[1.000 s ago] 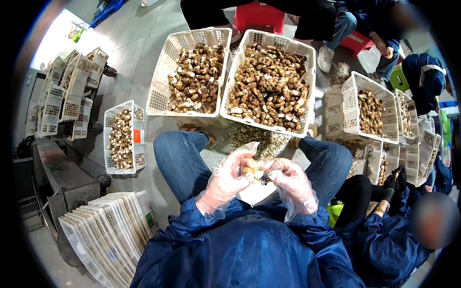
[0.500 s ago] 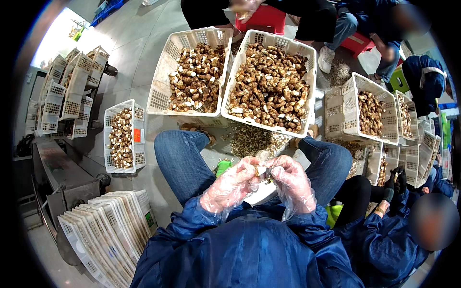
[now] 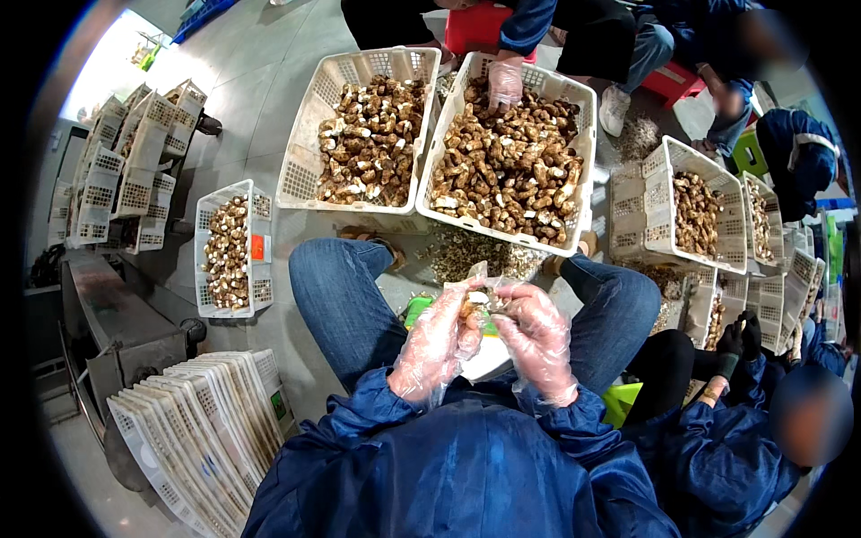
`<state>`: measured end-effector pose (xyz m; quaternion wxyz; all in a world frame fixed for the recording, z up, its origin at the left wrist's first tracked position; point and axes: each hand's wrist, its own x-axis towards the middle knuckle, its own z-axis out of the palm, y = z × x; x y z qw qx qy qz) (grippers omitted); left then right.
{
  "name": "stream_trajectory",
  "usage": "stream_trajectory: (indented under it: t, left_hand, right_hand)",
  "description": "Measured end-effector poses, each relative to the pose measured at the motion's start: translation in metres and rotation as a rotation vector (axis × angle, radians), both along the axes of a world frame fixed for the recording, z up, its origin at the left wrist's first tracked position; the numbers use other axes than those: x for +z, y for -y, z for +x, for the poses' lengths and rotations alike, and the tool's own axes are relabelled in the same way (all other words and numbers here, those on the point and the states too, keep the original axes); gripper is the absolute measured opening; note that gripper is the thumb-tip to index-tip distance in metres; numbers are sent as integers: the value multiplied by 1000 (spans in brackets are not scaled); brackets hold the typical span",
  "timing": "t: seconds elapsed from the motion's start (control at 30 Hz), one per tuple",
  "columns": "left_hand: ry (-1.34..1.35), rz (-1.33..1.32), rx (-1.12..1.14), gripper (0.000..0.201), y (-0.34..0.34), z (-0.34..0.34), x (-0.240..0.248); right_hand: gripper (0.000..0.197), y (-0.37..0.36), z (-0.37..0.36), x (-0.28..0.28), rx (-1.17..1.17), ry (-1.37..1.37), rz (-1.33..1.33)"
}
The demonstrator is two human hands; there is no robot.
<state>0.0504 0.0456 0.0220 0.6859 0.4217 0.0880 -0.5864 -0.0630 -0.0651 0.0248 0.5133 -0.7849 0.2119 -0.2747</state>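
Clear plastic gloves cover both of my hands, raised between my knees. My left hand (image 3: 430, 345) is closed around a small brown mushroom (image 3: 478, 299) with a pale cut end. Close against it, my right hand (image 3: 540, 339) has its fingertips pinched together; what they hold, if anything, is too small to make out. Beyond my knees stand two white plastic crates, a left one (image 3: 300, 177) and a right one (image 3: 489, 222), both heaped with brown, white-tipped mushrooms (image 3: 502, 166). A co-worker's gloved hand (image 3: 506, 82) reaches into the right crate.
Trimmings (image 3: 457, 255) litter the floor under the crates. A smaller mushroom crate (image 3: 260, 291) stands at left, above a row of nested white crates (image 3: 193, 430). More crates (image 3: 659, 242) stand at right, beside a seated co-worker in blue (image 3: 726, 448). A red stool (image 3: 471, 27) is at the far side.
My left hand has turned, showing the mushroom's pale end, and my right hand has shifted slightly lower. Across from me, the co-worker's hand has come down into the right crate.
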Motion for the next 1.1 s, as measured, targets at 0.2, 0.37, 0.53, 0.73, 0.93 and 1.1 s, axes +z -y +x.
stream_trajectory:
  t: [0.2, 0.37, 0.53, 0.73, 0.93, 1.1]
  left_hand:
    - [130, -35, -1, 34, -2, -9, -6]
    - [186, -10, -21, 32, -4, -10, -13]
    - [192, 38, -7, 33, -1, -10, -15]
    - [491, 137, -156, 32, -2, -9, -11]
    - [366, 105, -115, 30, -2, -5, -10]
    - [34, 97, -63, 31, 9, -1, 3]
  right_hand:
    - [16, -3, 4, 1, 7, -1, -150]
    - [21, 0, 1, 3, -46, -48, 9]
    - [13, 6, 3, 3, 17, 12, 20]
    - [10, 1, 2, 0, -97, -90, 437]
    - [9, 5, 5, -2, 41, -40, 70]
    - [9, 11, 5, -7, -39, -20, 512]
